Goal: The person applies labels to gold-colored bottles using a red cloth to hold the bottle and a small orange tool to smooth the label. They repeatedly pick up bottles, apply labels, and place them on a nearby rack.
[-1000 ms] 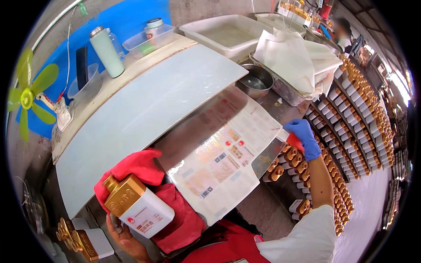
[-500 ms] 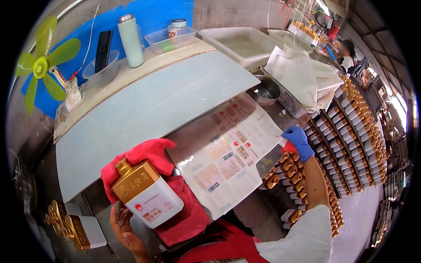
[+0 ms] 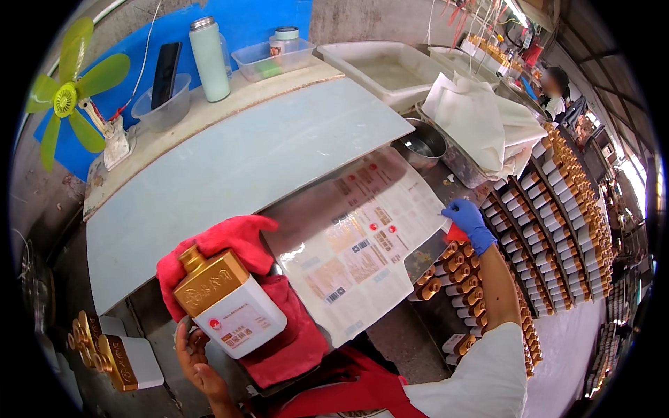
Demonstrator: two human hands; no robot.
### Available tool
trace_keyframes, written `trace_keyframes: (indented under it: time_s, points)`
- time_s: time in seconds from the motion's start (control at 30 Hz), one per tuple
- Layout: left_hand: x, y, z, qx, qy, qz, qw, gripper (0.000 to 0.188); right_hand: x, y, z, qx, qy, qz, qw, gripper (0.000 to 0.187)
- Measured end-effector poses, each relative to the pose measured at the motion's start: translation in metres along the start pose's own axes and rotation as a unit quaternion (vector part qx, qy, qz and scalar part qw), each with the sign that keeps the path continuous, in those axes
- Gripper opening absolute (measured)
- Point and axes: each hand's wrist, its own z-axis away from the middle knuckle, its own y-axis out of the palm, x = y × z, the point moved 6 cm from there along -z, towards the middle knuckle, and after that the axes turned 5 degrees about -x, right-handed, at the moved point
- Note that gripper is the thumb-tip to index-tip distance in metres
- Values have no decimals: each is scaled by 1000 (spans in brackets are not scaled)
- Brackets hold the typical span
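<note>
A flat white bottle (image 3: 240, 317) with a gold shoulder and neck lies tilted on a folded red cloth (image 3: 296, 345). Red and gold printing marks its white face. Beside its lower left edge is my bare left hand (image 3: 198, 359), fingers loosely curled and thumb apart; nothing shows in its grasp. My right hand (image 3: 468, 223), in a blue glove, is closed on a small red flat piece (image 3: 457, 233) with a whitish edge, its kind unclear. That hand hovers by the right edge of a wet-looking sheet of printed decals (image 3: 355, 261) spread on the worktop.
A pale blue board (image 3: 244, 160) spans the bench behind. A green fan (image 3: 65, 99), flask (image 3: 209, 63) and metal bowl (image 3: 421, 143) stand around it. Similar bottles (image 3: 129, 362) stand at left; racks of them (image 3: 550, 223) fill the right. Another person (image 3: 555, 94) is far off.
The bottle and red cloth sit slightly further left in the picture, as the view shifts a little. My right hand has dipped slightly at the sheet's edge; both hands keep nearly the same pose.
</note>
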Motion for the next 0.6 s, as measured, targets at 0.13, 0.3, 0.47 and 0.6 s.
trace_keyframes:
  time_s: [0.13,0.3,0.47,0.6]
  points:
    - [5,1,1,0,-11,14,1000,91,-40,8,-12,27,34,-210,977,36]
    - [6,-1,1,15,-4,-15,1000,86,-20,6,-7,53,-7,-115,992,38]
    - [5,4,2,22,-5,-14,1000,85,0,-1,-1,4,-25,-33,999,40]
    - [6,2,3,37,-12,-18,999,84,-16,4,-5,21,-7,-80,997,37]
